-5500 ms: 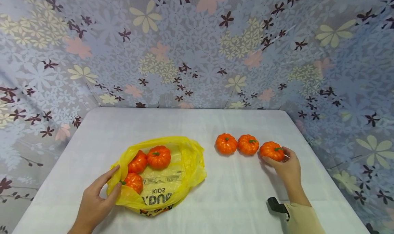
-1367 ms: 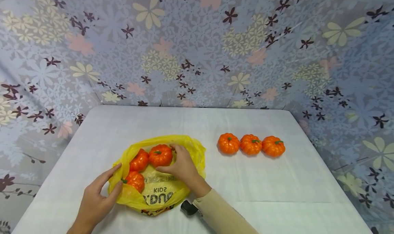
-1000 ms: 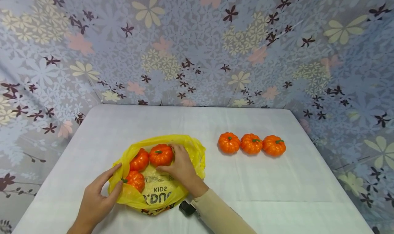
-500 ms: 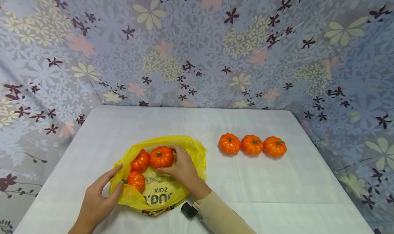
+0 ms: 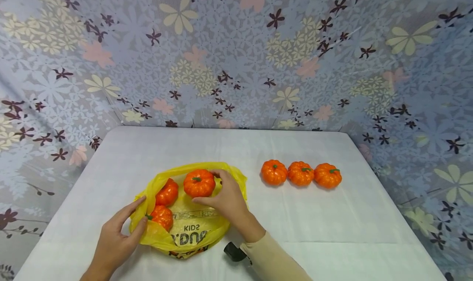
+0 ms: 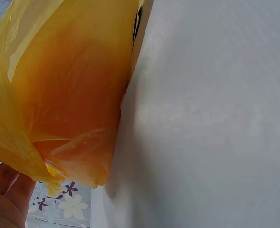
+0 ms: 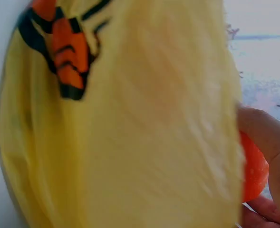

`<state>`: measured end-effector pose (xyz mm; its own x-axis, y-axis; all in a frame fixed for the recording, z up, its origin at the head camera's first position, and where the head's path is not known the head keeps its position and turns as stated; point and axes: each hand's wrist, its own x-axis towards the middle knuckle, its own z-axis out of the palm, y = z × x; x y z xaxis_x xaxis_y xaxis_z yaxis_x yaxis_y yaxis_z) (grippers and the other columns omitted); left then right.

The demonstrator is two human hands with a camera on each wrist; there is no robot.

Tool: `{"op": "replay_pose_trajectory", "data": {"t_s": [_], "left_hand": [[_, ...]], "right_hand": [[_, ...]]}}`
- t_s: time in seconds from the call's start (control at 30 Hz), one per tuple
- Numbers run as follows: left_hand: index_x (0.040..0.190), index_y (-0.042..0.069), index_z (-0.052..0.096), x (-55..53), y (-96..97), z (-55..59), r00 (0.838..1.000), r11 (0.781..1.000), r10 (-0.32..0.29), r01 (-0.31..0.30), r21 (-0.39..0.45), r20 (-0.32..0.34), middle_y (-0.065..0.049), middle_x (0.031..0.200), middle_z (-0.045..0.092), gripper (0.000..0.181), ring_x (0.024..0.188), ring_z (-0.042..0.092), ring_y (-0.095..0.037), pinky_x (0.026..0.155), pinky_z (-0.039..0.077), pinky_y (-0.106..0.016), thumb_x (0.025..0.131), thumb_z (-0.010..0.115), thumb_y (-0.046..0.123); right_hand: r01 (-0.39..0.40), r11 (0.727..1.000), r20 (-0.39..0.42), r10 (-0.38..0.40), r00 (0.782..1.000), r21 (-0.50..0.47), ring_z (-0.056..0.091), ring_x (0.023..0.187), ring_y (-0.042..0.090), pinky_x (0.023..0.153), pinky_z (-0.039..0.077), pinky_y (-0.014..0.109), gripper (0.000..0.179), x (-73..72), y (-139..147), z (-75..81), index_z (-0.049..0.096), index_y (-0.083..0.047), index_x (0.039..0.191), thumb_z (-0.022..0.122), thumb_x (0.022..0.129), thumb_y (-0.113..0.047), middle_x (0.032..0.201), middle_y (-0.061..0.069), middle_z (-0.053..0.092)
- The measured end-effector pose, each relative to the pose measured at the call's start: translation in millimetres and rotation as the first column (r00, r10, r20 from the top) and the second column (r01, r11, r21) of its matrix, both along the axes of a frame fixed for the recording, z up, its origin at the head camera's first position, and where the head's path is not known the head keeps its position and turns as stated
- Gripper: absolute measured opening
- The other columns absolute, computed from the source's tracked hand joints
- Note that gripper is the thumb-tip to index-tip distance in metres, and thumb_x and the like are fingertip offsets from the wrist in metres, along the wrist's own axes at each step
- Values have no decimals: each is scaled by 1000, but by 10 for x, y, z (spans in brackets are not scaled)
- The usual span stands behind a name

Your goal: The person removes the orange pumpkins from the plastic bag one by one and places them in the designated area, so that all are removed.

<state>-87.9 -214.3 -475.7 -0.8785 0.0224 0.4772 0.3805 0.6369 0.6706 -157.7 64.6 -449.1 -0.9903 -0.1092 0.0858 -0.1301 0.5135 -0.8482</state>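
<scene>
Yellow bag (image 5: 212,166) gapes wide, left hand (image 5: 119,233) pinching its edge (image 5: 149,201), right hand (image 5: 230,196) gripping a pumpkin (image 5: 198,185).

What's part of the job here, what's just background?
In the job:
- right hand
- gripped pumpkin
- left hand
- bag
- two pumpkins inside
- row of three pumpkins, probably

Background:
- white table
- floral cloth
- black wrist device

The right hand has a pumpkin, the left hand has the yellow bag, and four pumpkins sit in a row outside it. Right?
Not quite: the head view shows three pumpkins in the row outside the yellow bag, not four. The right hand does hold a pumpkin, and the left hand the bag.
</scene>
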Motion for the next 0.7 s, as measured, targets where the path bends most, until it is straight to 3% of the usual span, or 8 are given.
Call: {"op": "replay_pose_trajectory", "data": {"t_s": [0.33, 0.7], "left_hand": [[132, 6, 66, -12, 25, 22, 1000, 1000, -6, 6, 2, 6, -8, 128, 67, 50, 118, 52, 6, 100, 35, -5, 84, 77, 1], [133, 7, 65, -20, 33, 8, 1000, 1000, -12, 12, 10, -4, -7, 129, 67, 52, 119, 51, 7, 100, 35, -5, 83, 78, 0]], "right_hand": [[98, 995, -70, -98, 993, -5, 54, 121, 26, 100, 49, 47, 85, 43, 423, 129, 57, -10, 133, 96, 64, -40, 131, 6, 60], [161, 986, -74, -163, 984, -33, 54, 122, 30, 102, 47, 50, 81, 131, 829, 91, 60, -8, 129, 98, 63, -34, 128, 5, 61]]}}
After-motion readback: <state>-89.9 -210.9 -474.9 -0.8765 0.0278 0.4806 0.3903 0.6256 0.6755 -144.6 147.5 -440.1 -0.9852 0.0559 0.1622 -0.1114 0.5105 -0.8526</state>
